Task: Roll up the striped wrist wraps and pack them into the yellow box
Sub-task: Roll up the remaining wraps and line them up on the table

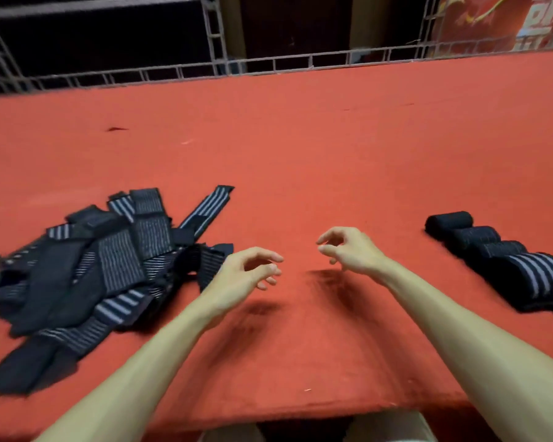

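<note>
Red surface (300,148): our left hand (246,275) and right hand (351,250) hover empty, fingers loosely curled; grabbing the tangled wrist wraps (93,269) risks dragging several.

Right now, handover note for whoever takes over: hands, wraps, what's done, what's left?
Left hand and right hand: both empty, fingers loosely curled, over the red table.
Unrolled wraps: heaped at left.
Rolled wraps: a row at right, about four.
Done: those rolls. Left: roll the heap, pack everything; the yellow box is out of view.
</note>
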Tool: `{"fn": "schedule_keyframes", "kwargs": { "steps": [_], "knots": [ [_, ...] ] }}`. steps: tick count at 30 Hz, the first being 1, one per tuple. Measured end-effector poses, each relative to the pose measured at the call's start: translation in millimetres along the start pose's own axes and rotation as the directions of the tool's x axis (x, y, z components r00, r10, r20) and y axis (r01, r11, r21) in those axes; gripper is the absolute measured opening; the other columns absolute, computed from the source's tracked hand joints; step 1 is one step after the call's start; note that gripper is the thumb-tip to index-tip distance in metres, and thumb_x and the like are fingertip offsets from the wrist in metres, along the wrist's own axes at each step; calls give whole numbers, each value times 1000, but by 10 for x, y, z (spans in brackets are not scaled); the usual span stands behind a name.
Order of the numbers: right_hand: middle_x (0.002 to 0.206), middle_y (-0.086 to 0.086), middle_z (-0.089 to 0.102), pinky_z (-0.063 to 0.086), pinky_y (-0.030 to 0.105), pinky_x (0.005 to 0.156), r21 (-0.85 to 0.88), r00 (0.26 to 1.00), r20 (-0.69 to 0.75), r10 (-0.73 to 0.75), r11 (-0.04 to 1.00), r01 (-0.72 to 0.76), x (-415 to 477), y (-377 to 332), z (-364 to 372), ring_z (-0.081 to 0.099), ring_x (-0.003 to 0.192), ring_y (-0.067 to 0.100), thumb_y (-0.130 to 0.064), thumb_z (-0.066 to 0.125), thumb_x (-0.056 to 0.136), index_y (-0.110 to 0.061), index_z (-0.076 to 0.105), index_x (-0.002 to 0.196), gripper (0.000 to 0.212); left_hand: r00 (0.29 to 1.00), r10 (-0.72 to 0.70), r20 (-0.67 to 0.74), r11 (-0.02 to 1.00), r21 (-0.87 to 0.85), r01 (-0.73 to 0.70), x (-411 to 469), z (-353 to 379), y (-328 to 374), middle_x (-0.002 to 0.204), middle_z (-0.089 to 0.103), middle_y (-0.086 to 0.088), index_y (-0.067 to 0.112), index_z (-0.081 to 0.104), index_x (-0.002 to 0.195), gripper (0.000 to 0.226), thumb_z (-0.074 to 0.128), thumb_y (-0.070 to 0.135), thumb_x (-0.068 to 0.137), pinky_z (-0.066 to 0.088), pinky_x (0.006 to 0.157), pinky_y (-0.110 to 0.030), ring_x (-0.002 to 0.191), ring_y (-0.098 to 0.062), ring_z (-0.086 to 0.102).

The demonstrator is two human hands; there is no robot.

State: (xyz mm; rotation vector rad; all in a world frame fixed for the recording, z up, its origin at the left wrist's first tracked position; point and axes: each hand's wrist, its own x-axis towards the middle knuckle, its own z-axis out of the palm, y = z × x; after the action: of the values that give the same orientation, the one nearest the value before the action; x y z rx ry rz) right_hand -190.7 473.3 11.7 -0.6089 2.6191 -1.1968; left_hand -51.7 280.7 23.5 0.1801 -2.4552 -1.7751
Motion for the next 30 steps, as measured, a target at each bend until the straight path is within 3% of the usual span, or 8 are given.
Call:
{"fn": "schedule_keyframes", "kwargs": {
  "steps": [5, 8, 13, 18, 21, 23, 25, 30],
  "knots": [
    [85, -7, 69, 52, 22, 69, -73, 977, 193, -86, 992, 102, -74, -516, 613, 67, 77, 14, -27, 63, 91, -28, 65, 86, 5, 986, 40, -160, 998, -37, -47, -458, -680, -302, 74, 68, -8, 10, 68, 93, 18, 53, 2, 95, 46, 58, -24, 63, -16, 63],
    [95, -5, 65, 53, 37, 86, -57, 969, 201, -144, 986, 159, -35, -709, 892, 62, 85, 16, -31, 63, 92, -24, 63, 105, 15, 956, 17, -294, 992, -114, -53, -517, -873, -529, 66, 65, -8, 12, 67, 85, 20, 52, 3, 95, 43, 52, -22, 54, -14, 59],
    [123, 5, 54, 47, 32, 90, -56, 934, 223, -279, 953, 299, 100, -961, 1267, 50, 97, 13, -34, 63, 92, -16, 48, 136, 50, 911, -14, -413, 976, -204, -78, -535, -931, -870, 61, 60, -9, 9, 67, 81, 18, 54, 7, 93, 43, 43, -23, 49, -16, 55],
    [136, 5, 49, 33, 23, 103, -215, 881, 254, -399, 865, 454, 178, -922, 1453, 46, 123, 19, -30, 66, 90, -9, 68, 110, 28, 877, 35, -480, 954, -246, -173, -509, -915, -798, 67, 56, -11, 10, 63, 91, 18, 50, 0, 96, 42, 36, -24, 50, -19, 56],
    [133, 0, 55, 33, 20, 96, -326, 838, 278, -470, 774, 543, 106, -840, 1396, 47, 121, 18, -31, 66, 90, -9, 71, 96, 23, 799, 181, -574, 963, -62, -263, -538, -900, -668, 90, 58, -2, 19, 55, 112, 30, 56, -2, 91, 51, 58, -22, 73, -11, 60],
    [118, 0, 63, 38, 27, 96, -357, 802, 289, -522, 719, 596, 35, -802, 1315, 50, 115, 19, -29, 67, 88, -10, 70, 90, 20, 815, 349, -462, 933, 253, -256, -531, -886, -689, 112, 54, 5, 23, 51, 125, 39, 60, 16, 88, 45, 90, -17, 102, -5, 55],
    [100, 0, 65, 44, 34, 87, -386, 785, 294, -545, 684, 619, -84, -787, 1183, 54, 102, 20, -27, 67, 88, -11, 71, 90, 16, 885, 376, -274, 851, 481, -212, -507, -838, -754, 124, 51, 9, 21, 54, 130, 50, 56, 40, 84, 33, 106, -23, 120, -8, 45],
    [89, 0, 65, 47, 38, 78, -394, 817, 307, -488, 717, 576, -372, -633, 799, 62, 86, 22, -29, 68, 86, -18, 75, 96, 17, 945, 305, -116, 768, 617, -172, -520, -585, -793, 104, 68, 11, 27, 68, 107, 18, 61, 31, 91, 44, 94, -40, 102, -12, 59]
  ]
}}
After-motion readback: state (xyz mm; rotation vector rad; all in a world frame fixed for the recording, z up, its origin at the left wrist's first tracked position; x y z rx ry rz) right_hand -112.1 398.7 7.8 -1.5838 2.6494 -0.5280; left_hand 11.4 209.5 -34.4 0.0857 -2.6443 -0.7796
